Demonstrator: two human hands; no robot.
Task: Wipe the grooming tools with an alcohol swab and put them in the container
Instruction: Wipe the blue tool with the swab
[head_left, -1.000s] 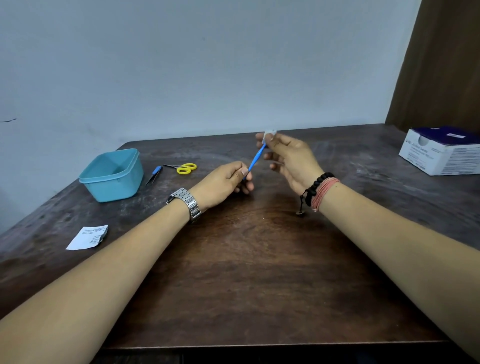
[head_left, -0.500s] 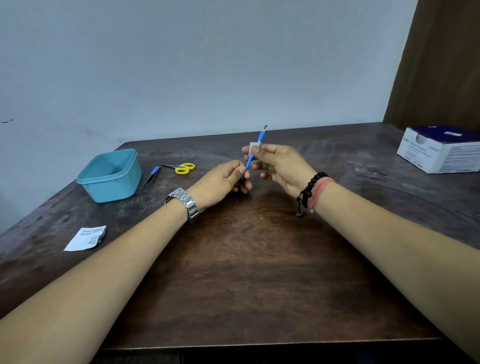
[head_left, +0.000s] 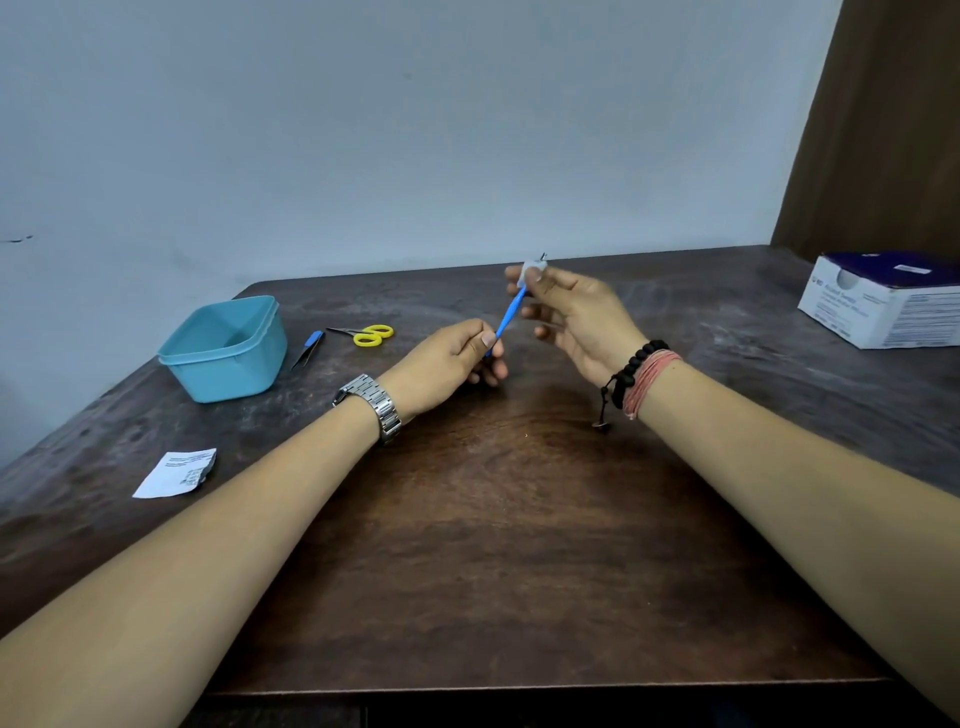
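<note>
The dark counter (head_left: 493, 545) carries a box (head_left: 883, 301) far right and a teal container (head_left: 226, 348) far left. Near the container lie yellow scissors (head_left: 370, 335), tweezers (head_left: 307, 349) and a torn wrapper (head_left: 175, 474). Above the counter, the left hand (head_left: 447, 364) pinches a blue tool (head_left: 508, 318) at its lower end; the right hand (head_left: 576, 317) pinches a swab (head_left: 532, 271) round its tip.
</note>
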